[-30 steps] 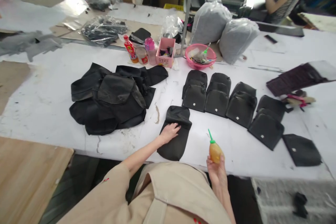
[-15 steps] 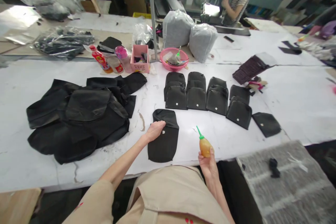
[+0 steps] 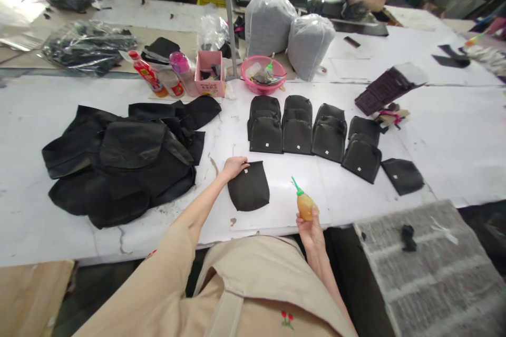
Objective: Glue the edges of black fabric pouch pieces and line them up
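The left hand [image 3: 236, 167] pinched the upper edge of a black piece [image 3: 250, 188] lying on the white surface [image 3: 454, 142]. The right hand [image 3: 310, 227] gripped an amber squeeze bottle [image 3: 305, 207] (its green nozzle [image 3: 296, 186] tilted toward the far side). Beyond lay a row of black pieces [image 3: 329, 138], then a pink basin [image 3: 261, 87].

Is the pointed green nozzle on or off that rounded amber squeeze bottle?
On: the green nozzle tops the amber squeeze bottle in the right hand.
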`<action>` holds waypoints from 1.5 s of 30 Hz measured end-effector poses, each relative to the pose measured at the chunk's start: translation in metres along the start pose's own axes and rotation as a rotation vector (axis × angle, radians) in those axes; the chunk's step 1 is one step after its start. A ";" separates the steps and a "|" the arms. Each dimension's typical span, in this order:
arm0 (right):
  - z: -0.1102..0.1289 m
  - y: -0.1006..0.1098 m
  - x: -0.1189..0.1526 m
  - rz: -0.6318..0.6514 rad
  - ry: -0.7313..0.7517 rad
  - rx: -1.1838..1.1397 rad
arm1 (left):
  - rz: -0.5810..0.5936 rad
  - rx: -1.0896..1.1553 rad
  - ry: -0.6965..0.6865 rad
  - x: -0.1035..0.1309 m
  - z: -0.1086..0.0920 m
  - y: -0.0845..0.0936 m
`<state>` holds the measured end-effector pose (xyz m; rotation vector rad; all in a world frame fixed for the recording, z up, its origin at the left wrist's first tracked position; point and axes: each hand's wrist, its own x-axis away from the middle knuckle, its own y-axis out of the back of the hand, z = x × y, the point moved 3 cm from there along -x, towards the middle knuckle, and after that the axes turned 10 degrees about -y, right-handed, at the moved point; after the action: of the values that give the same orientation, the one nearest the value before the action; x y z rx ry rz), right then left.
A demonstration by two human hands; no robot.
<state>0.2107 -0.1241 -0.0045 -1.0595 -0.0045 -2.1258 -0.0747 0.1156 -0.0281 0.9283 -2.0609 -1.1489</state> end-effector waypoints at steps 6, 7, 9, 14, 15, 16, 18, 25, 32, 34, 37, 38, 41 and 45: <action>-0.001 -0.024 0.008 -0.017 -0.110 -0.016 | -0.005 -0.147 0.047 0.000 0.004 -0.011; -0.001 -0.028 0.008 -0.016 -0.104 0.003 | -0.038 -0.176 0.060 0.003 0.000 -0.012; -0.001 -0.034 0.007 -0.021 -0.088 0.043 | -0.111 -0.215 0.067 0.009 -0.012 -0.016; 0.003 -0.054 -0.005 -0.047 -0.012 0.205 | -0.161 -0.135 -0.001 0.026 -0.044 -0.039; 0.005 -0.059 -0.009 -0.044 0.015 0.250 | -0.166 -0.126 0.015 0.028 -0.048 -0.043; 0.007 -0.065 -0.015 -0.036 0.044 0.303 | -0.170 -0.121 0.039 0.029 -0.050 -0.047; 0.012 -0.077 -0.027 -0.014 0.113 0.433 | -0.164 -0.116 0.080 0.030 -0.053 -0.051; 0.026 -0.122 -0.070 0.091 0.465 0.879 | -0.101 -0.102 0.148 0.029 -0.059 -0.049; 0.028 -0.142 -0.088 0.181 0.681 1.063 | -0.061 -0.106 0.182 0.026 -0.063 -0.045; 0.026 -0.145 -0.090 0.189 0.707 1.102 | -0.058 -0.110 0.183 0.025 -0.063 -0.046; 0.024 -0.148 -0.091 0.196 0.757 1.149 | -0.060 -0.109 0.185 0.026 -0.063 -0.046; 0.023 -0.148 -0.090 0.202 0.777 1.163 | -0.063 -0.107 0.186 0.026 -0.063 -0.046; 0.023 -0.149 -0.087 0.230 0.832 1.216 | -0.063 -0.103 0.186 0.026 -0.063 -0.046; 0.024 -0.149 -0.083 0.249 0.867 1.301 | -0.063 -0.102 0.186 0.027 -0.063 -0.046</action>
<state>0.1661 0.0418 0.0003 0.5825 -0.6827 -1.6278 -0.0286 0.0475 -0.0360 1.0165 -1.8198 -1.1433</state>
